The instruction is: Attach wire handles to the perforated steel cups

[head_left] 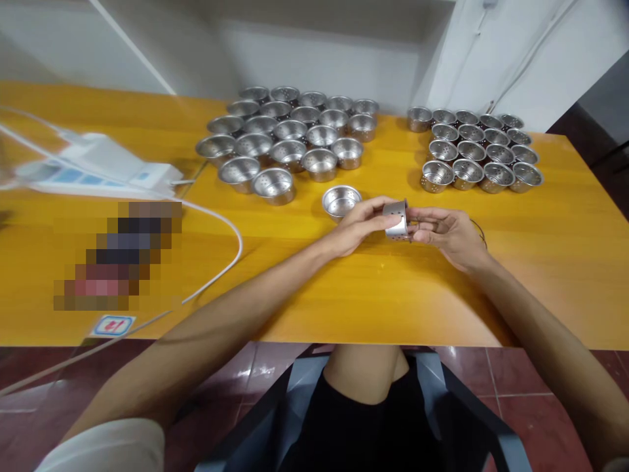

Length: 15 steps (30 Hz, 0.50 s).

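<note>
Left hand (pixel 361 227) is grasping a perforated metal cup (pixel 398 231), and that cup is lying tipped on its side in the air, just above the near middle of the surface (pixel 314 282)! Thumb is pressing the near wall while the fingers are wrapping behind, probably to stop the smooth, round body from rolling. Its mouth is facing right, likely so the right hand (pixel 452 236) is getting straight at the opening. Those right-hand fingers are sitting half-curled at the rim; whether they are pinching something thin, I cannot tell. Just beyond the wrist, a thin dark loop (pixel 480 233) is showing, worn or loose, hard to say.

Now the finish: bare silvery metal is gleaming, small round holes are dotting it, and the lip is flaring outward. One loose cup (pixel 341 200) is standing mouth up beside the left hand, perhaps within easy reach for that reason. Farther back, the left batch of cups (pixel 289 154) is spreading in staggered rows, while the right batch of cups (pixel 472 151) is forming a tighter grid, seemingly for order. Over left, a glossy white power strip (pixel 98 170) is trailing its smooth cable (pixel 238 236).
</note>
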Available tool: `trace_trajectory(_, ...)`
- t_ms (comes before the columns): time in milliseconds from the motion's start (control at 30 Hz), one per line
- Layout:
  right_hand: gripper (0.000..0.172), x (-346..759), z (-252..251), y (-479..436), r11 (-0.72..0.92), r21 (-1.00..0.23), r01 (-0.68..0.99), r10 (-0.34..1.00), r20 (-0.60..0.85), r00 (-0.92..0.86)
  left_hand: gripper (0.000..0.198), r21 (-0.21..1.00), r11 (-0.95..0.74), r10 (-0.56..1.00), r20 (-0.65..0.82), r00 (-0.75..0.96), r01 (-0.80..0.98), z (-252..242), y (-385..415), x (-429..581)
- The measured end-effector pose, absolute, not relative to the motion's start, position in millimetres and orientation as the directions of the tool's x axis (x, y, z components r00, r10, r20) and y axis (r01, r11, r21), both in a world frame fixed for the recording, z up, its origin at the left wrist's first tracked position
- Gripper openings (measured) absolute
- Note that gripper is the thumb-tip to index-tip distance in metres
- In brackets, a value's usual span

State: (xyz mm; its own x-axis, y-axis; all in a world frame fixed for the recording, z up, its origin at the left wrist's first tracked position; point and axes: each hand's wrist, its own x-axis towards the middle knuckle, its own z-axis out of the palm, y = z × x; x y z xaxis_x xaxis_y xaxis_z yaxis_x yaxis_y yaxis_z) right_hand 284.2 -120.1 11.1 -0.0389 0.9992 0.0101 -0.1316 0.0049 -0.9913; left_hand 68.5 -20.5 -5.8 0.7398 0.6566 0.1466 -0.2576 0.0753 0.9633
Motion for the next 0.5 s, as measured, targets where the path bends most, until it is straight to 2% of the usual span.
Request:
trace_trajectory(167, 0.036, 281.7, 11.9, -120.8, 0.09, -0.995, -0.04, 0.995, 0.091, -0.029, 0.055, 0.957, 0.174, 0.617, 0.078, 0.783, -0.233, 0.1, -24.2, 68.6)
trace_trajectory(367, 0.046, 280.6, 15.1, -122.0, 0.085, -0.995, 0.049, 0.996, 0.083, -0.046, 0.056, 0.955, 0.205, 0.618, 0.046, 0.785, -0.217, 1.9, -24.9, 68.8)
trace_trajectory(500, 0.045, 281.6, 13.9, -120.9, 0.102, -0.994, 0.046, 0.993, 0.099, -0.069, 0.059, 0.949, 0.23, 0.615, 0.03, 0.788, -0.215, 0.7, -24.0, 69.6)
